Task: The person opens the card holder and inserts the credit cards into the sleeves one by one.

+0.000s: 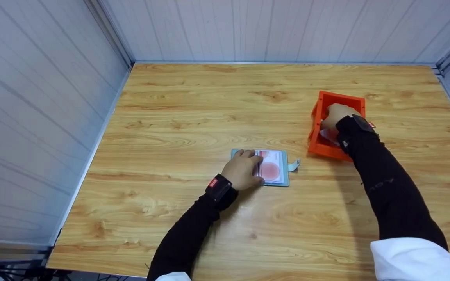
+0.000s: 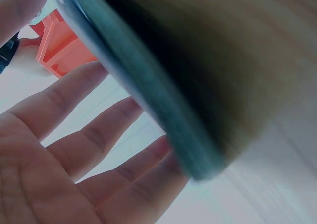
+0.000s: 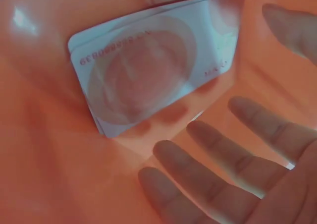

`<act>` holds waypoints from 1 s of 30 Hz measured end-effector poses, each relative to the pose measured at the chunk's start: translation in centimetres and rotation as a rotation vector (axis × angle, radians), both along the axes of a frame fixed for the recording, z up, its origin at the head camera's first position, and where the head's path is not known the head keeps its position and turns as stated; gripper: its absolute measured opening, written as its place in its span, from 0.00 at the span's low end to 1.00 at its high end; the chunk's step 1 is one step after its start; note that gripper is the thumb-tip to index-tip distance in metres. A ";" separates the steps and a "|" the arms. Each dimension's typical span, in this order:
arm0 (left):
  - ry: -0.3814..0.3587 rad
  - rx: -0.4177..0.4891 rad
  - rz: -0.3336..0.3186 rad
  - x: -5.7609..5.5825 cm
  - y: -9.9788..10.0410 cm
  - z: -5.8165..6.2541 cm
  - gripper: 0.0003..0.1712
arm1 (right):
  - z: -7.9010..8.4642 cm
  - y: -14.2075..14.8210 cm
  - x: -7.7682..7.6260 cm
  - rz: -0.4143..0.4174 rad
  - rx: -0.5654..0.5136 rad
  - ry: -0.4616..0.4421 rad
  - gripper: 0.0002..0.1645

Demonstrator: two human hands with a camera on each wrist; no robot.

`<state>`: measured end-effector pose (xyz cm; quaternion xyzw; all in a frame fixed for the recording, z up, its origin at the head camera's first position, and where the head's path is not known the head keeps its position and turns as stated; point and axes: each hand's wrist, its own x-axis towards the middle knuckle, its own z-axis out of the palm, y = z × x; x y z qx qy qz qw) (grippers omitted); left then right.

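On the table lies an open card holder (image 1: 286,177) with a light blue-green cover and a short snap strap (image 1: 294,165) at its right. A white card with a pink circle (image 1: 270,170) shows on its right side. My left hand (image 1: 241,170) rests over the left part, hiding much of it. From the left wrist, its extended fingers (image 2: 94,135) meet the blurred cover edge (image 2: 163,100). My right hand (image 1: 337,114) reaches into an orange bin (image 1: 328,151). Its fingers are spread, apart from a few overlapping white cards (image 3: 143,68) that lean against the bin wall.
A wood-grain table (image 1: 186,117) spreads around both hands. White panel walls (image 1: 217,31) stand along its back and sides. Dark cables (image 1: 10,271) hang below the table's front left corner.
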<state>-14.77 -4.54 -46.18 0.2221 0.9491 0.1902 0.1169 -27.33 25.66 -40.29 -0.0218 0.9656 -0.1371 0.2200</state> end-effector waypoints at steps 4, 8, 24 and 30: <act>-0.001 -0.003 0.003 0.0 0.0 0.0 0.36 | -0.2 -0.3 0.1 -0.004 0.028 -0.015 0.13; 0.003 -0.003 0.005 0.0 0.0 0.1 0.36 | -0.6 -0.5 -0.1 0.000 0.079 -0.044 0.11; 0.004 0.006 0.012 0.1 0.0 0.0 0.36 | 0.4 -1.5 1.1 0.038 0.120 -0.082 0.03; -0.012 0.003 0.012 0.1 0.0 0.0 0.36 | 0.0 -1.1 0.9 0.039 0.118 -0.117 0.01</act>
